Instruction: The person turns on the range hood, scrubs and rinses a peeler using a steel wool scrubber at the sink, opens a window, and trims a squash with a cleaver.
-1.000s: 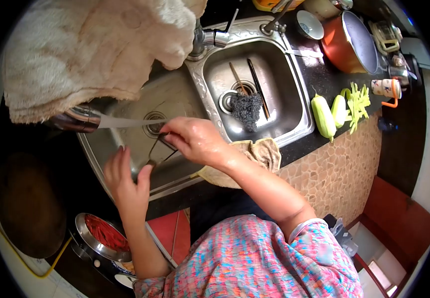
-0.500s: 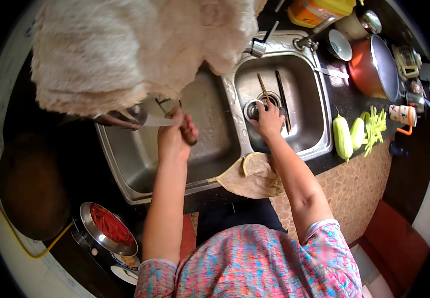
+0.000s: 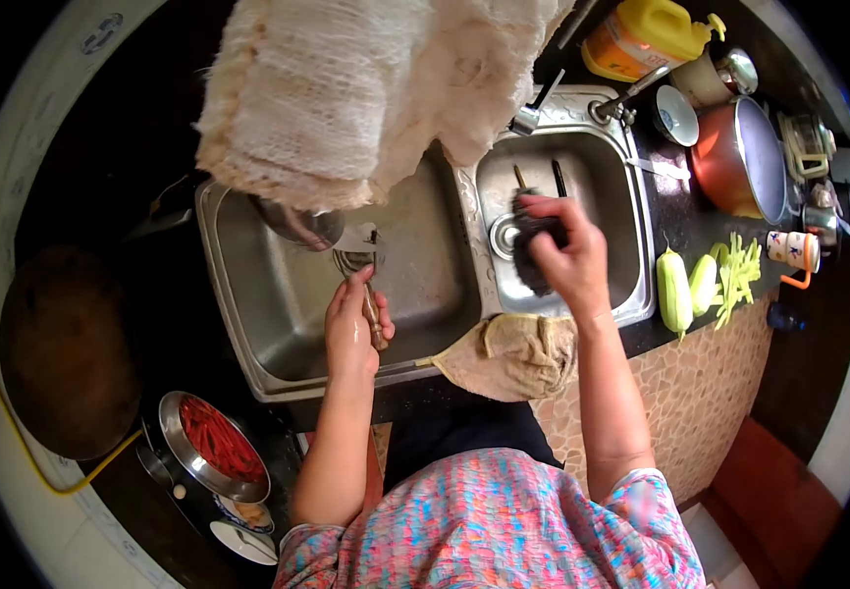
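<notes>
Cropped, shaggy cream cloth (image 3: 346, 93) partly hides the steel double sink (image 3: 430, 290) in a black bench (image 3: 668, 201). Over it, the left hand (image 3: 350, 329) encloses a brown wooden-handled tool (image 3: 376, 321), tip unclear; the right hand (image 3: 576, 259) clutches a black wiry scourer (image 3: 531, 257).

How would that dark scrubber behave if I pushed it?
The dark scrubber probably gives when pressed, judging by its ragged outline. It seems light, since the right hand alone grips it. Its lumpy shape makes rolling unlikely.

Dark scrubber (image 3: 533, 263) in right hand (image 3: 576, 257), wooden-handled tool (image 3: 375, 316) in left hand (image 3: 348, 336).
</notes>
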`<action>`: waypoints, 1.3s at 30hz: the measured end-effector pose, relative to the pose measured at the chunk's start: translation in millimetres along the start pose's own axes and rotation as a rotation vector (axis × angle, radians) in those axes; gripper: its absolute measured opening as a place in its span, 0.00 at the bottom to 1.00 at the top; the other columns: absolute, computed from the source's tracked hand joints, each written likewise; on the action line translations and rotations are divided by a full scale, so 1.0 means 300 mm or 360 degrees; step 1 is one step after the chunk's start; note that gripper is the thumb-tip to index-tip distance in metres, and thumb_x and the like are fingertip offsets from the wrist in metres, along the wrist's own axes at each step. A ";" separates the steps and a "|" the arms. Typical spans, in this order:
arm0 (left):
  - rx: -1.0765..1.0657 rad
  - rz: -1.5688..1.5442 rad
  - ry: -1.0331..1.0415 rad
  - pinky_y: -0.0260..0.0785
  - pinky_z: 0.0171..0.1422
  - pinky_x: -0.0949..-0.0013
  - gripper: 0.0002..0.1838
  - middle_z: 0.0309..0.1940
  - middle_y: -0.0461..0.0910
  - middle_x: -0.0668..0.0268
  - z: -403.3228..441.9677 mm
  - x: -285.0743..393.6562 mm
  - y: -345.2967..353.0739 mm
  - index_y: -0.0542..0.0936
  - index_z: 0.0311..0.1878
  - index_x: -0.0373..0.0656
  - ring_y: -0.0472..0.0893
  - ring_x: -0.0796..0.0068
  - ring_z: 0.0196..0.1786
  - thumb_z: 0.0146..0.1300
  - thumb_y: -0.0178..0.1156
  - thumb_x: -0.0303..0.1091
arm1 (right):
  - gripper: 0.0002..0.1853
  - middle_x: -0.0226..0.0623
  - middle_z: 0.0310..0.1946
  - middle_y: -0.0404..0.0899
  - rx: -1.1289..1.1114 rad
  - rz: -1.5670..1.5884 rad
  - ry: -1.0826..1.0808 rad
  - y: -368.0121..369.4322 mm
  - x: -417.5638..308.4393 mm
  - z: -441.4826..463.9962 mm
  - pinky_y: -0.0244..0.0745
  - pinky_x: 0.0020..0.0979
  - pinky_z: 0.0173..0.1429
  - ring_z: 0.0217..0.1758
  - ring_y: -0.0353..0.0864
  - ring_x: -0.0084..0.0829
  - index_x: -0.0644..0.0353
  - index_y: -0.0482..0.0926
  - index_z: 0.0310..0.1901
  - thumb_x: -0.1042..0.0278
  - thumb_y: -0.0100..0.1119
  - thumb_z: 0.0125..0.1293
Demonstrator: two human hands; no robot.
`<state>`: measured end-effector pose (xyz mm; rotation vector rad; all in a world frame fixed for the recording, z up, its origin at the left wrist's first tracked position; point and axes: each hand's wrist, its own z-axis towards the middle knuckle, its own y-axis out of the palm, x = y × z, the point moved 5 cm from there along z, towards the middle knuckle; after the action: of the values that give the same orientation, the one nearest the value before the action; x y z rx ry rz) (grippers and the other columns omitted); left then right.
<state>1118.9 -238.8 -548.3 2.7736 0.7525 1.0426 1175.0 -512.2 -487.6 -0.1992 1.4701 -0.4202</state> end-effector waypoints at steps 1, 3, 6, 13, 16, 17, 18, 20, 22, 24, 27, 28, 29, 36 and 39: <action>0.0015 -0.0028 0.0034 0.59 0.16 0.75 0.15 0.23 0.72 0.69 0.014 0.009 0.004 0.73 0.52 0.43 0.68 0.79 0.16 0.70 0.51 0.43 | 0.13 0.41 0.42 0.81 -0.0131 0.0002 -0.0067 0.049 -0.057 0.012 0.76 0.30 0.48 0.45 0.82 0.34 0.63 0.77 0.41 0.80 0.52 0.52; -0.0006 -0.0069 0.0086 0.58 0.16 0.76 0.15 0.23 0.72 0.69 0.036 0.038 0.033 0.74 0.51 0.44 0.68 0.79 0.16 0.70 0.51 0.43 | 0.13 0.45 0.41 0.81 -0.0273 -0.0203 -0.0161 0.126 -0.121 0.065 0.75 0.33 0.49 0.43 0.81 0.39 0.63 0.77 0.41 0.79 0.52 0.51; -0.0002 0.0047 0.0161 0.58 0.16 0.77 0.14 0.23 0.71 0.70 0.035 0.080 0.059 0.74 0.48 0.43 0.68 0.81 0.17 0.71 0.51 0.43 | 0.16 0.50 0.37 0.80 -0.0260 -0.0355 0.0089 0.125 -0.094 0.168 0.74 0.36 0.49 0.43 0.81 0.45 0.64 0.77 0.44 0.78 0.53 0.51; -0.0139 0.0244 0.0109 0.62 0.18 0.76 0.19 0.24 0.72 0.68 -0.038 0.028 0.007 0.72 0.56 0.38 0.69 0.81 0.18 0.72 0.48 0.44 | 0.30 0.58 0.36 0.81 -0.0075 -0.0839 0.0168 -0.033 0.004 0.406 0.74 0.40 0.50 0.43 0.81 0.51 0.72 0.69 0.58 0.71 0.56 0.50; -0.0117 0.0227 0.0079 0.62 0.19 0.76 0.20 0.24 0.72 0.67 -0.047 0.006 -0.026 0.71 0.56 0.37 0.69 0.80 0.18 0.72 0.48 0.43 | 0.29 0.57 0.40 0.81 0.0217 -0.0834 0.0180 -0.131 0.099 0.500 0.74 0.38 0.54 0.47 0.81 0.48 0.71 0.71 0.57 0.70 0.57 0.51; -0.0111 0.0225 0.0077 0.62 0.19 0.76 0.20 0.24 0.72 0.67 -0.051 0.003 -0.033 0.71 0.56 0.37 0.69 0.80 0.18 0.72 0.48 0.43 | 0.30 0.56 0.43 0.81 0.0247 -0.0772 0.0212 -0.156 0.137 0.516 0.73 0.36 0.56 0.49 0.81 0.46 0.71 0.70 0.58 0.70 0.58 0.51; -0.0125 0.0197 0.0084 0.62 0.19 0.75 0.20 0.24 0.72 0.67 -0.054 0.003 -0.037 0.71 0.56 0.37 0.69 0.80 0.18 0.72 0.48 0.43 | 0.31 0.54 0.46 0.80 0.0278 -0.0707 0.0242 -0.156 0.133 0.528 0.73 0.35 0.58 0.52 0.80 0.44 0.71 0.70 0.58 0.70 0.59 0.50; -0.0139 0.0188 0.0087 0.62 0.19 0.75 0.20 0.24 0.73 0.66 -0.068 0.001 -0.044 0.70 0.56 0.36 0.69 0.79 0.18 0.72 0.47 0.43 | 0.33 0.51 0.53 0.78 0.0050 -0.0189 0.0309 -0.083 0.153 0.538 0.69 0.32 0.61 0.58 0.77 0.40 0.67 0.67 0.63 0.72 0.57 0.51; -0.0219 0.0167 -0.0020 0.64 0.19 0.74 0.20 0.25 0.74 0.64 -0.086 -0.018 -0.025 0.70 0.56 0.35 0.71 0.78 0.19 0.73 0.46 0.43 | 0.33 0.53 0.54 0.77 -0.0010 -0.0654 0.0075 -0.024 -0.034 0.511 0.68 0.31 0.62 0.59 0.76 0.41 0.64 0.67 0.63 0.73 0.57 0.51; -0.0291 0.0195 -0.0103 0.64 0.18 0.74 0.21 0.25 0.74 0.63 -0.106 -0.051 0.013 0.69 0.57 0.35 0.71 0.78 0.18 0.73 0.46 0.44 | 0.35 0.57 0.55 0.74 -0.0056 -0.0548 0.0088 -0.029 -0.013 0.516 0.68 0.32 0.63 0.61 0.74 0.46 0.63 0.66 0.64 0.75 0.57 0.49; -0.0446 0.0345 -0.0209 0.63 0.16 0.74 0.21 0.24 0.74 0.61 -0.129 -0.085 0.083 0.67 0.58 0.37 0.71 0.78 0.16 0.73 0.45 0.44 | 0.33 0.52 0.49 0.76 -0.0048 -0.0454 -0.0123 -0.018 -0.020 0.372 0.72 0.37 0.56 0.52 0.77 0.48 0.64 0.66 0.60 0.81 0.56 0.47; -0.0522 0.0472 -0.0222 0.62 0.14 0.75 0.21 0.24 0.74 0.61 -0.134 -0.101 0.108 0.65 0.59 0.38 0.70 0.78 0.15 0.73 0.44 0.45 | 0.31 0.51 0.46 0.75 -0.0095 -0.0537 -0.0049 -0.013 -0.037 0.291 0.73 0.38 0.53 0.47 0.77 0.48 0.64 0.66 0.58 0.83 0.56 0.46; -0.0573 0.0548 -0.0239 0.59 0.12 0.77 0.18 0.24 0.74 0.61 -0.120 -0.126 0.118 0.64 0.55 0.40 0.68 0.79 0.13 0.73 0.45 0.45 | 0.29 0.49 0.44 0.74 -0.0144 -0.0532 -0.0160 0.000 -0.015 0.217 0.73 0.39 0.50 0.44 0.76 0.46 0.63 0.67 0.54 0.83 0.55 0.45; -0.0834 0.0977 -0.0317 0.58 0.13 0.79 0.12 0.22 0.69 0.67 -0.036 -0.213 0.163 0.64 0.47 0.40 0.65 0.84 0.14 0.68 0.55 0.34 | 0.16 0.40 0.42 0.78 -0.0542 0.0420 0.0736 0.081 0.149 -0.237 0.71 0.29 0.56 0.48 0.79 0.29 0.65 0.68 0.44 0.78 0.59 0.54; -0.0838 0.0934 -0.0354 0.59 0.14 0.79 0.13 0.24 0.68 0.70 -0.008 -0.234 0.165 0.65 0.51 0.39 0.66 0.85 0.16 0.67 0.55 0.30 | 0.15 0.40 0.46 0.78 -0.0407 0.0865 0.0980 0.058 0.191 -0.317 0.70 0.29 0.58 0.51 0.78 0.29 0.64 0.72 0.45 0.75 0.62 0.56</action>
<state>1092.5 -315.7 -576.2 2.5930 -0.3491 0.8097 1086.4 -507.1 -556.6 0.1482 2.0991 0.1741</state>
